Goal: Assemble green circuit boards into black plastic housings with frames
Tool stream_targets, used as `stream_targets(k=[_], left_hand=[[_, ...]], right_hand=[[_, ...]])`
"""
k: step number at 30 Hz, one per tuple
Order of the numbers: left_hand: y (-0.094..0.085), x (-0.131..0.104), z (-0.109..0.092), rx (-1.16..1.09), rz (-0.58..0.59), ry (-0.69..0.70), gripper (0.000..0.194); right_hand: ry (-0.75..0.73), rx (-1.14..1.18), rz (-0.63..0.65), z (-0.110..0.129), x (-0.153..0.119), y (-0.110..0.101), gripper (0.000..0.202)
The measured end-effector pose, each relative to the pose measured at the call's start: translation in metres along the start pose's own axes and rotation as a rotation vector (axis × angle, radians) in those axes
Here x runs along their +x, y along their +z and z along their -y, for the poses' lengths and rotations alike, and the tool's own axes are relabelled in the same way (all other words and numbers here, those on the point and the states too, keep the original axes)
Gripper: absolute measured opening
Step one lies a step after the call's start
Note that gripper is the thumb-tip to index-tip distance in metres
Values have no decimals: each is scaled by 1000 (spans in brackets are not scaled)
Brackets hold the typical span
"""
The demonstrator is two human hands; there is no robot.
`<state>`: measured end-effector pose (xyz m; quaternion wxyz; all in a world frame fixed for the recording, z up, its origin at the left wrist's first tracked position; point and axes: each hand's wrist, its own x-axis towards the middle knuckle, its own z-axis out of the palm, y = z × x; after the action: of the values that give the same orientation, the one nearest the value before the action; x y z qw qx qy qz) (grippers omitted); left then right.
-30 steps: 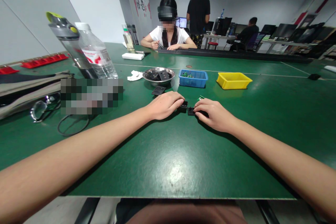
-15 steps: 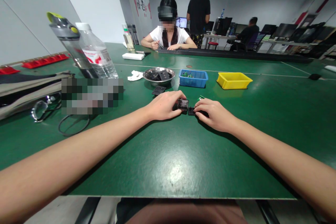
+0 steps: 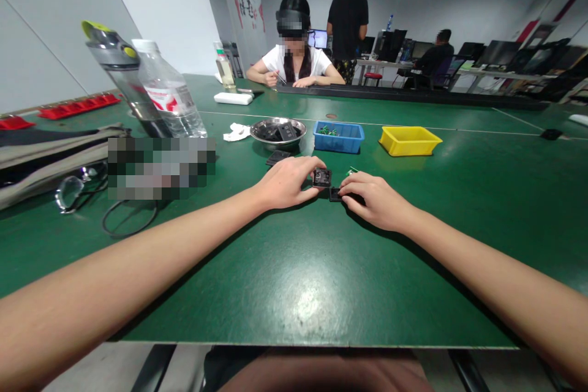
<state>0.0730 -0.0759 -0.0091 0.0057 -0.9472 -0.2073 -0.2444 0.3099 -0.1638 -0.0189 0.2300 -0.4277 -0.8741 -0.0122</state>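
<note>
My left hand (image 3: 290,182) is closed on a small black plastic housing (image 3: 322,177), gripped at its left side between thumb and fingers. The hollow inside of the housing faces me. My right hand (image 3: 377,201) pinches a second, flatter black cover (image 3: 335,195) at its right edge, just below and right of the housing. A small green circuit board (image 3: 352,171) shows behind the right fingers; whether they touch it I cannot tell. Another black plastic piece (image 3: 278,158) lies on the table beyond my left hand.
Beyond my hands stand a steel bowl (image 3: 278,142) of black parts, a blue bin (image 3: 339,143) with green boards and a yellow bin (image 3: 410,142). Bottles (image 3: 172,104), glasses (image 3: 73,190) and a bag (image 3: 50,156) are at the left. A person (image 3: 296,64) sits opposite.
My left hand has turned and slightly raised the black housing, which now sits a little farther right and away from me. My right hand has barely moved.
</note>
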Motion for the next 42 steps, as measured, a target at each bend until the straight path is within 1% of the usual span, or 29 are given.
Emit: stream_targets(k=[8, 15, 17, 19, 22, 23, 25, 27, 29, 33, 36, 42], left_hand=[[0, -1, 0, 27, -64, -31, 27], [1, -1, 0, 34, -36, -40, 28], [2, -1, 0, 52, -26, -51, 30], [2, -1, 0, 75, -9, -68, 33], [2, 0, -1, 103, 25, -88, 36], [2, 0, -1, 111, 38, -90, 37], [2, 0, -2, 120, 56, -96, 38], [1, 0, -3, 120, 67, -102, 39], [1, 0, -3, 118, 70, -108, 39], [1, 0, -3, 127, 73, -119, 39], [1, 0, -4, 136, 75, -119, 38], [1, 0, -3, 145, 90, -128, 38]], right_hand=[[6, 7, 6, 0, 0, 0, 17], [-5, 27, -10, 2, 0, -1, 16], [7, 34, -56, 1, 1, -3, 15], [45, 37, -147, -5, 1, -6, 14], [139, 22, -298, -21, 1, -9, 12], [179, 9, -333, -27, 0, -10, 14], [252, -7, -361, -38, -1, -10, 18], [303, -1, -337, -44, -2, -8, 25], [323, 25, -286, -46, -2, -7, 30], [288, 55, -200, -42, 0, -5, 29], [291, 65, -186, -41, 1, -6, 27], [377, 71, -191, -42, 1, -6, 23]])
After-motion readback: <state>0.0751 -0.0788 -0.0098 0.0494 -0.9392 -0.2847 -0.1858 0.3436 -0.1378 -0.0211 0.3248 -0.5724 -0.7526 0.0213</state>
